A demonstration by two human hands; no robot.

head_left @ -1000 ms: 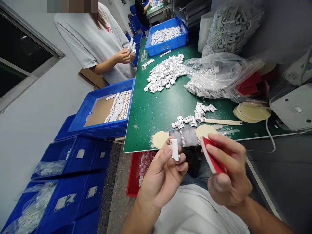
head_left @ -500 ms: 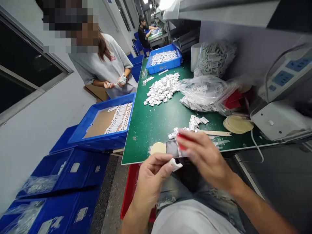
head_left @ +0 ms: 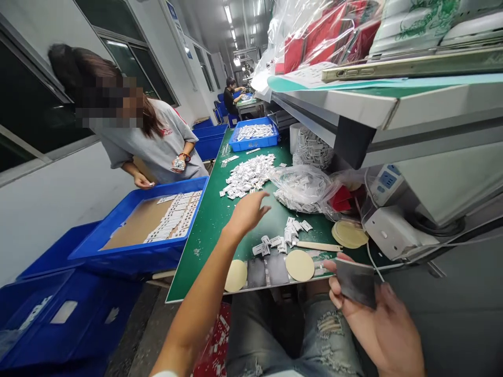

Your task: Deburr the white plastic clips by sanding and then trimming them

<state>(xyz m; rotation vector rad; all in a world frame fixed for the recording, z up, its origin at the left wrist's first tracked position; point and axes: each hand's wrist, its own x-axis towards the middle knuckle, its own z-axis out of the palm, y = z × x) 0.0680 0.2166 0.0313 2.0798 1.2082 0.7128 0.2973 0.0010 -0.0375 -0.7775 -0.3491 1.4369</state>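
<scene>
My left hand (head_left: 248, 213) is stretched out above the green table, beside the heap of small white plastic pieces (head_left: 245, 175). Its thumb and forefinger are apart, and I see nothing between them. At the table's front right, my right hand (head_left: 379, 327) grips a flat dark grey square pad (head_left: 356, 283) that looks like sandpaper, its dark face showing. Along the front edge lie a dark square (head_left: 257, 273), another one beside it, and pale yellow discs (head_left: 299, 265). A smaller cluster of white pieces (head_left: 290, 230) lies behind them, touching a flat wooden stick (head_left: 319, 245).
On the left, a co-worker (head_left: 157, 141) holds small pieces over a blue crate (head_left: 137, 255) with rows of white parts. A blue tray (head_left: 254, 141) stands at the far end. Clear bags (head_left: 302, 183), a power strip (head_left: 387, 180) and an overhanging shelf (head_left: 361, 107) occupy the right.
My left hand has moved forward to the heap, and the white piece no longer shows in it. The right hand has moved right and turned its palm up. The view has tilted up.
</scene>
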